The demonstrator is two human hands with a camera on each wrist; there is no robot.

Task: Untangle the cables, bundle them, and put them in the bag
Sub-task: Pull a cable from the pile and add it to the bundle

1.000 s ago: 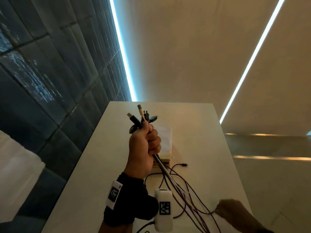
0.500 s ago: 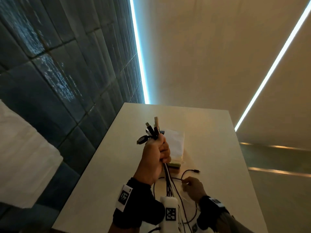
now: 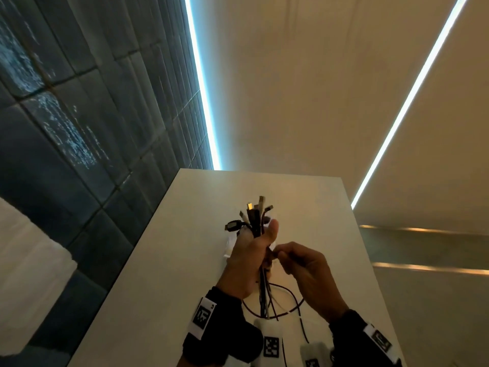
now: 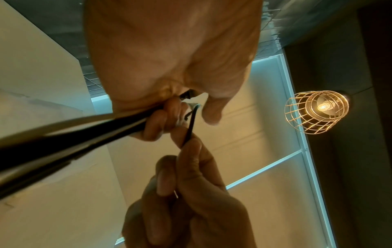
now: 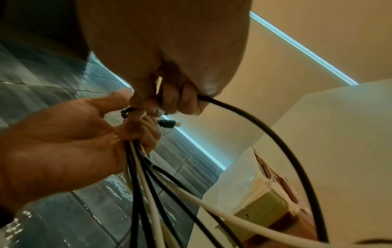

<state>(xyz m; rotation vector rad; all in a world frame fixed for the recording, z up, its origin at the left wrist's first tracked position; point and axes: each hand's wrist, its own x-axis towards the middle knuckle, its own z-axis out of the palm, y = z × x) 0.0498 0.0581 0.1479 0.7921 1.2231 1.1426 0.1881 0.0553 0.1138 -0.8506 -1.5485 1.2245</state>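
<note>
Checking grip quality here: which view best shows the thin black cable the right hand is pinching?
The left wrist view: the thin black cable runs clearly from the right hand pinch up to the left hand. The right wrist view shows it looping away from the fingers; the head view hides it between the hands.

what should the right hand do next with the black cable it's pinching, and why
Probably slide that black cable up into the left hand, plug end level with the others. The left hand grips a bunch of cables upright, plugs sticking out above the fist. The right hand pinches its cable right beside that fist, and the cable's rest loops loose toward the table.
</note>
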